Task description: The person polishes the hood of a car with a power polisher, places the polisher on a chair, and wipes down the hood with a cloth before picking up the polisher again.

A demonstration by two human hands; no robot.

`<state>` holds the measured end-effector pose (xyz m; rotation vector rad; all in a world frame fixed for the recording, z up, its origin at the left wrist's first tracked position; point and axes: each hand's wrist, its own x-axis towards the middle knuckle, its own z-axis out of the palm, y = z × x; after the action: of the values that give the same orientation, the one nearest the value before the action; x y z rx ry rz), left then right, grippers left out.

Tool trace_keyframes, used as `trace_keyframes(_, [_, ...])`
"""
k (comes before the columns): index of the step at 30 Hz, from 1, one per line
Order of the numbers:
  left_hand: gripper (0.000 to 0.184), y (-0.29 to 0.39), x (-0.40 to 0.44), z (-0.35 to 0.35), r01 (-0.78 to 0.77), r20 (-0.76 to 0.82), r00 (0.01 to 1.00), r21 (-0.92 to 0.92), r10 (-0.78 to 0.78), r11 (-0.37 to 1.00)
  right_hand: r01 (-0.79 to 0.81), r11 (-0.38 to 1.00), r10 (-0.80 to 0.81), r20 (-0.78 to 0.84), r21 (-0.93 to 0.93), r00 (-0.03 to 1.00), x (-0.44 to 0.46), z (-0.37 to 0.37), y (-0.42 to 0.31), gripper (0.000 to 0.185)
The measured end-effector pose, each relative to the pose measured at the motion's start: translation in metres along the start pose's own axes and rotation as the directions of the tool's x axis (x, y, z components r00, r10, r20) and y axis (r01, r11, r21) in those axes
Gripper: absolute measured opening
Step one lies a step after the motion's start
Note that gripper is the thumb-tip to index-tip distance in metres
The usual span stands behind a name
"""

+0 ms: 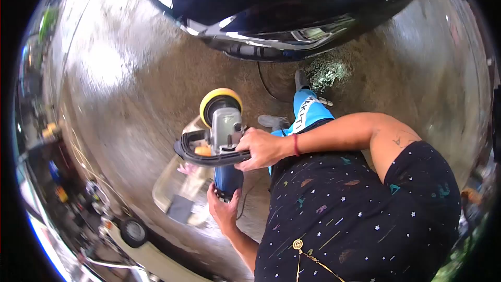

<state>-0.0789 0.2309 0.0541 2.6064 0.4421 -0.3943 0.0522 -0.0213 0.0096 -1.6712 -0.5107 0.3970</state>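
A polisher (226,128) with a grey head and blue body is held between my two hands, its yellow-edged pad (221,94) turned away from me. My right hand (263,149) is closed around the black loop handle (209,157). Lower down, my left hand (224,210) wraps the rear of the blue body, with part of its fingers hidden. The pad is apart from the black car (292,15) beyond it.
Under the polisher is a pale, low stand or tray (164,190) with a dark grey flat piece (180,208) on it. A dark cable (264,84) runs over the wet-looking floor (151,104). At lower left are a wheel (133,232) and clutter.
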Motion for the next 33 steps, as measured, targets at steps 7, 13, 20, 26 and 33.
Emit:
trace_keyframes(7, [0.096, 0.082, 0.133, 0.014, -0.308, 0.409, 0.854, -0.1, 0.321, 0.946, 0.08, 0.994, -0.103, -0.45, -0.069, 0.887, -0.06, -0.14, -0.01, 0.035])
trace_keyframes(13, [0.06, 0.192, 0.163, 0.063, -0.45, 0.526, 0.786, 0.125, 0.325, 0.884, 0.191, 0.978, -0.202, -0.616, -0.086, 0.761, -0.106, -0.228, 0.02, 0.026])
trace_keyframes(20, [0.073, 0.26, 0.211, 0.087, -0.6, 0.31, 0.799, 0.361, 0.515, 0.714, 0.419, 0.906, -0.334, -0.703, -0.057, 0.628, -0.11, -0.288, 0.091, 0.028])
trace_keyframes(26, [0.07, 0.272, 0.253, 0.106, -0.706, 0.265, 0.702, 0.381, 0.661, 0.597, 0.492, 0.859, -0.427, -0.725, -0.139, 0.54, -0.093, -0.294, 0.138, 0.033])
trace_keyframes(33, [0.032, 0.264, 0.282, 0.113, -0.776, 0.248, 0.612, 0.368, 0.751, 0.512, 0.523, 0.841, -0.437, -0.746, -0.141, 0.502, -0.092, -0.299, 0.151, 0.031])
